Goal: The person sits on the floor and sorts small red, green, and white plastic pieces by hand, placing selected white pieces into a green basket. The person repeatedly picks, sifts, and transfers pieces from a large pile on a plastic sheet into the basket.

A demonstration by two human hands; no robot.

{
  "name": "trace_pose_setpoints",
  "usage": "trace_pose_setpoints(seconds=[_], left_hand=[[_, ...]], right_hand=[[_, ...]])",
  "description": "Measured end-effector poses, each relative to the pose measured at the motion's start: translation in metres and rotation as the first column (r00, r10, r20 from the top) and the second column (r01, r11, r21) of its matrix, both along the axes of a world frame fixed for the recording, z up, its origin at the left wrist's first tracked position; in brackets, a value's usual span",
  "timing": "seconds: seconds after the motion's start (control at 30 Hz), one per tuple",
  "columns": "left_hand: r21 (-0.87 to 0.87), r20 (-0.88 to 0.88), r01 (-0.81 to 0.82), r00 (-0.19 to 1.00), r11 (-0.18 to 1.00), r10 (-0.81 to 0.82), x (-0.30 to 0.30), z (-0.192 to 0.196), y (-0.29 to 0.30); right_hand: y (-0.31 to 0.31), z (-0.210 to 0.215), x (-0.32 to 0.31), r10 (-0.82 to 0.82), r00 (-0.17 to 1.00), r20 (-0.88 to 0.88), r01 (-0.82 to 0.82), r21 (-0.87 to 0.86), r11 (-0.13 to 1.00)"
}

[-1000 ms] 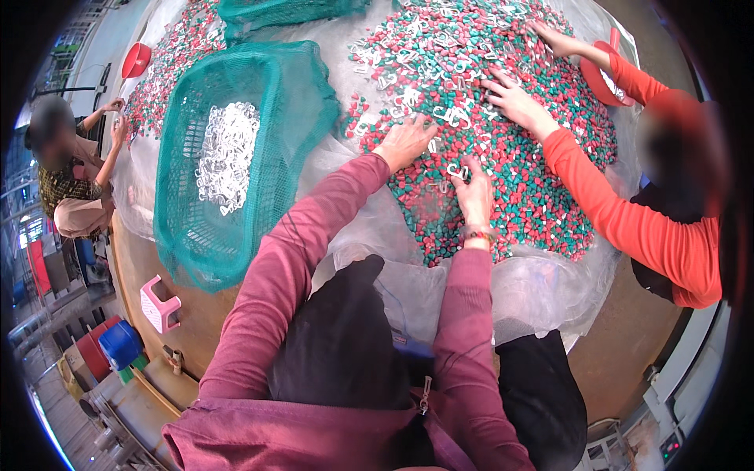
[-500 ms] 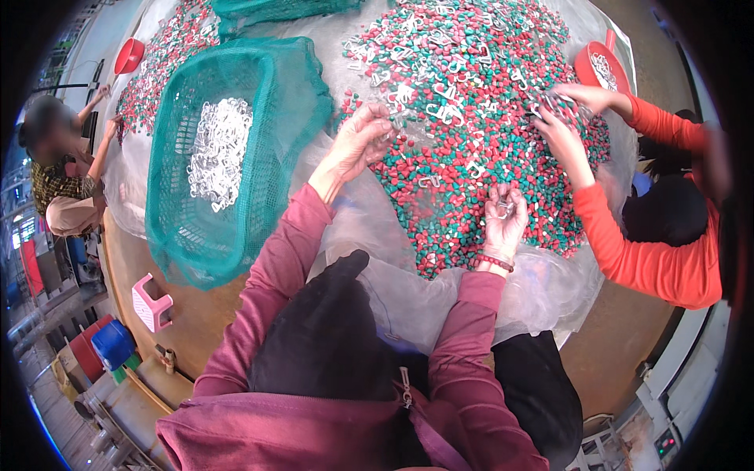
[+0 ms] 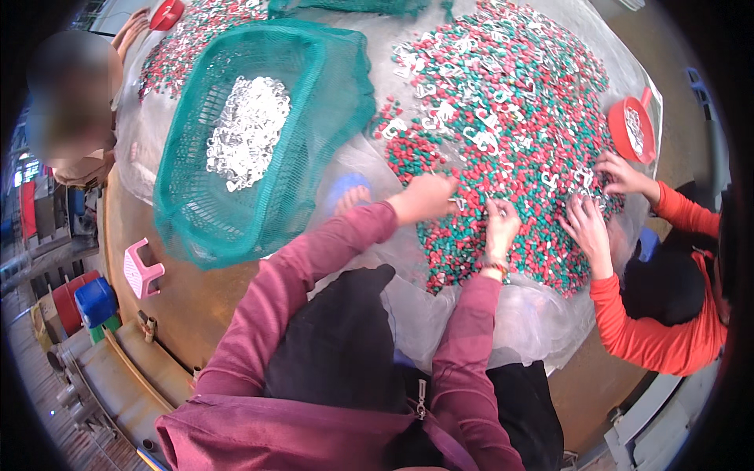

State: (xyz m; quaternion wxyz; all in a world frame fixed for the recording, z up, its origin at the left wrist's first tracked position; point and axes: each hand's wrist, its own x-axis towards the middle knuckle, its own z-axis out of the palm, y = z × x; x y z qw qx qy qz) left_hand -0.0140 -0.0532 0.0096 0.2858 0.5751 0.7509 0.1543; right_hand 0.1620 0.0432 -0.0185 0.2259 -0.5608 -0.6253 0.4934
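A wide heap of small red and green pieces (image 3: 542,243) lies before me, with white plastic hook-shaped clips (image 3: 487,140) scattered through it. Over the near left part of the heap is my left hand (image 3: 426,196), its fingers closed and slightly blurred, a white clip (image 3: 458,204) showing at the tips. My right hand (image 3: 501,231) is just to the right of it, low over the pieces. Its thumb and fingers are pinched together; what they hold is hidden. To my left, a green plastic basket (image 3: 177,184) lined with green netting holds a pile of white clips (image 3: 250,129).
A co-worker in orange sleeves (image 3: 636,334) has both hands in the heap's right side, near a red scoop (image 3: 620,133) with white clips. Another person (image 3: 75,110) is at far left, near another red scoop (image 3: 166,14). A pink stool (image 3: 143,271) stands on the floor.
My left hand has moved right and down toward my right hand. My right hand's fingers have gone from curled upward to pinching over the heap. The view has shifted; the co-worker's hands have spread.
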Motion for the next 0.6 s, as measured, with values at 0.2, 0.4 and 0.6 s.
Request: trace_pose_setpoints(seconds=[0.2,0.4,0.6], left_hand=[[0.177,-0.089,0.048,0.996,0.983,-0.032,-0.006,-0.018,0.005],[-0.222,0.913,-0.289,0.274,0.931,0.302,-0.062,0.042,-0.01],[-0.292,0.93,-0.54,-0.353,0.79,0.103,-0.12,0.047,-0.014]], right_hand=[[-0.01,0.034,0.032,-0.539,0.521,-0.662,0.014,-0.625,0.781],[0.005,0.064,0.031,-0.508,0.075,-0.858,-0.424,-0.488,0.763],[-0.007,0.07,0.002,-0.571,0.205,-0.795,-0.501,-0.587,0.636]])
